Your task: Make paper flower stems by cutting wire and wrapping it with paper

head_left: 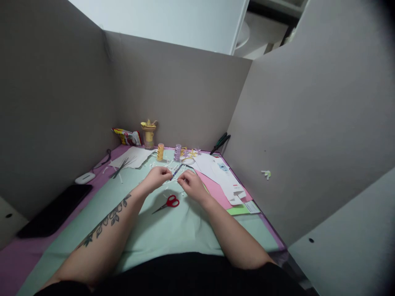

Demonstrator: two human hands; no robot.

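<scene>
My left hand (158, 177) hovers over the middle of the green cloth (173, 234), thumb and fingers pinched together. Close by on the right, my right hand (193, 184) is pinched too, its fingertips facing the left ones. Whatever the fingertips hold, if anything, is too small to make out. Between and just beyond them is a dark blue pen-like stick (176, 171); whether the left fingers touch it I cannot tell. White paper scraps lie scattered around the hands. Red-handled scissors (168, 203) rest on the cloth nearer to me, blades pointing left.
Behind the hands stand an orange spool (160, 152), a purple spool (177, 152) and a yellow-topped bottle (149, 135). Paper sheets (212, 170) cover the right side, with dark-handled pliers (220, 143) leaning behind. Left are grey strips (122, 166), a white case (84, 178) and a black tablet (57, 210).
</scene>
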